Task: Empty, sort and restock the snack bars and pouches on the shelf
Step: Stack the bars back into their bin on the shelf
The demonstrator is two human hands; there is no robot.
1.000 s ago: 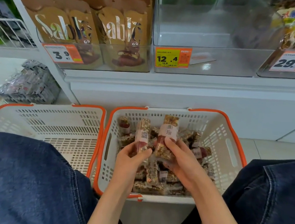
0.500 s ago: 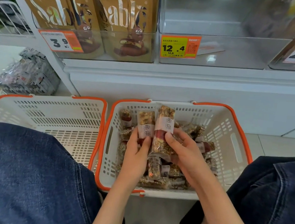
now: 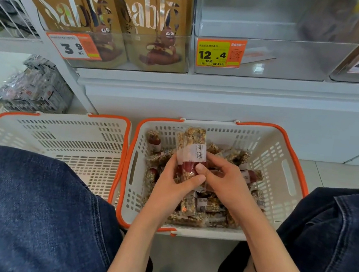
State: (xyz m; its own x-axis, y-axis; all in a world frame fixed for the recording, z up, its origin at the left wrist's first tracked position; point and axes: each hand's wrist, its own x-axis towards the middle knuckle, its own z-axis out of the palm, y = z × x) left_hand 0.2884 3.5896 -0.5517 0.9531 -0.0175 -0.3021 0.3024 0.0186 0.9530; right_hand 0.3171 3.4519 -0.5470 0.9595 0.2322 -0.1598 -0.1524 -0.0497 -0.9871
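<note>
Left hand (image 3: 173,186) grips upright snack bars (image 3: 191,153) from below, above the right basket (image 3: 285,149). Right hand (image 3: 225,182) pinches the bars' lower right edge; remaining bars lie beneath both hands.

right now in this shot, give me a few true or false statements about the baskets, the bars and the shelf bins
1. Both hands, the left hand and right hand, hold upright snack bars over the right basket. True.
2. The left basket is full of bars. False: no bars show in it; the loose bars lie in the right basket.
3. The clear bin behind the 12.4 price tag is packed with bars. False: only a flat card shows in it.
4. The brown pouches stand in the bin with the 3.9 tag. True.
</note>
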